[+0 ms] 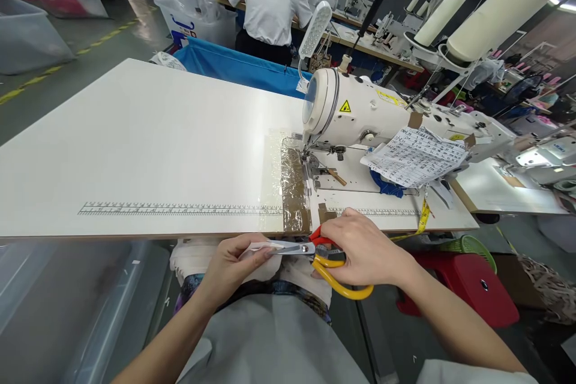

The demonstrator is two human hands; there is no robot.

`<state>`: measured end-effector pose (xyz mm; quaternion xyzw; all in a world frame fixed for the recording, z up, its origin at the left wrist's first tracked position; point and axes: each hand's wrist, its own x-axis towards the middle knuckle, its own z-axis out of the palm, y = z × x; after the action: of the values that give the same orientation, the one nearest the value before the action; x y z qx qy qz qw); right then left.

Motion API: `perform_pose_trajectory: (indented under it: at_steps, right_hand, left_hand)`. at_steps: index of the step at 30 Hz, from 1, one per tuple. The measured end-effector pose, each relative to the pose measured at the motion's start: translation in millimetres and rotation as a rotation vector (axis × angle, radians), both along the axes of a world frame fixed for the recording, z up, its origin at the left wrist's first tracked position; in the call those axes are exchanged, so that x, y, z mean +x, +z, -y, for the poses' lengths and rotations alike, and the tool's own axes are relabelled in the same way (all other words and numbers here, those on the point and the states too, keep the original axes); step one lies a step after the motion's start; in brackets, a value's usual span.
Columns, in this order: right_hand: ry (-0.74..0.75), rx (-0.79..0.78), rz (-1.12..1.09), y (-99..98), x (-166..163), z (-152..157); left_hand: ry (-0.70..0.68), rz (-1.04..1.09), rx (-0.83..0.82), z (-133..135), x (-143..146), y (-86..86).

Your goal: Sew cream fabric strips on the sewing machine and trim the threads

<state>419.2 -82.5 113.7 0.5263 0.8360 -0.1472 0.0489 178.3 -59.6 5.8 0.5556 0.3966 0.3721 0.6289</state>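
My right hand (362, 249) grips scissors (315, 252) with one red and one yellow handle, just below the table's front edge. The blades point left and meet a small white strip of fabric (257, 247) pinched in my left hand (234, 264). Both hands hover over my lap, where a bundle of white cloth (191, 258) lies. In front stands a white industrial sewing machine (360, 111) on the white table (148, 138).
A handwritten paper sheet (416, 156) is taped to the machine, with blue fabric (384, 186) under it. A yellow tape measure (423, 219) hangs off the edge. A red stool (468, 282) and green basket (470, 246) sit at right. A person in white (267, 0) works behind.
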Motion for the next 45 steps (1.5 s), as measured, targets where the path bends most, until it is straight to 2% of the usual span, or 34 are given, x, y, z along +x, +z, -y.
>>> perform_pose_trajectory:
  at_steps: [4, 8, 12, 19, 27, 33, 39, 45]
  right_hand:
    - [0.030, 0.022, 0.004, -6.3, 1, -1]
    - [0.071, 0.059, 0.008, -13.8, 5, 0]
    - [0.076, 0.103, 0.032, -16.2, 3, 3]
    - [0.067, 0.154, 0.035, -29.5, -4, 4]
    - [0.081, 0.216, 0.059, -41.0, 3, 12]
    - [0.089, 0.169, 0.090, -47.6, 10, 15]
    - [0.060, 0.048, 0.107, -46.2, 10, 16]
    - [0.062, -0.001, 0.049, -45.3, 2, 12]
  left_hand:
    - [-0.036, -0.001, -0.011, 0, -4, -0.5]
    - [-0.109, -0.005, -0.034, -1, -7, 6.3]
    - [-0.127, -0.049, -0.033, -3, -6, 11.7]
    - [-0.130, -0.065, -0.043, -1, -6, 7.6]
    - [-0.165, -0.079, -0.111, 1, -1, 7.5]
    - [-0.161, -0.104, -0.206, 4, 1, 8.1]
    - [-0.208, -0.096, -0.242, 4, 3, 2.1]
    - [-0.214, -0.052, -0.223, -2, 4, -1.3]
